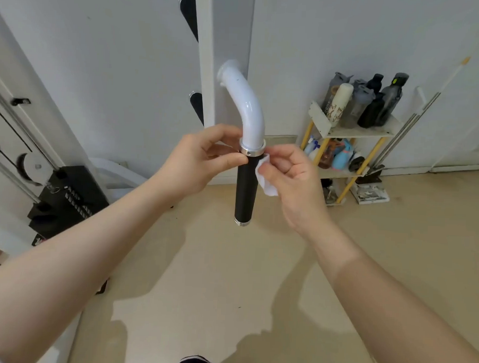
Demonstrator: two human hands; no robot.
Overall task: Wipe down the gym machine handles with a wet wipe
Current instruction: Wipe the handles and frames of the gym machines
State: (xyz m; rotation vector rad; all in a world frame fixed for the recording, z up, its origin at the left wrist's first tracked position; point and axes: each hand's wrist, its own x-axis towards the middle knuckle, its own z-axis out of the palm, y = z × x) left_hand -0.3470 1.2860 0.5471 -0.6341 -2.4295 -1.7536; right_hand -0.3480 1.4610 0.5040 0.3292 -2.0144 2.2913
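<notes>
Wipe (264, 179) pinched in right fingers (274, 166), touching handle (245, 192)

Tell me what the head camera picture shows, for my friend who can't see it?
Two bare hands wrap a white wet wipe around the top of a black handle grip hanging from a curved white tube. The left hand and right hand pinch it from either side. Behind, a shelf holds bottles.

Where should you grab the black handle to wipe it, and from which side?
Wrap the wipe round the black handle near its top, just under the silver ring, coming from the right, where the right hand already holds the wipe. The handle is a round, hanging tube, so probably slide down to its free end.
</notes>
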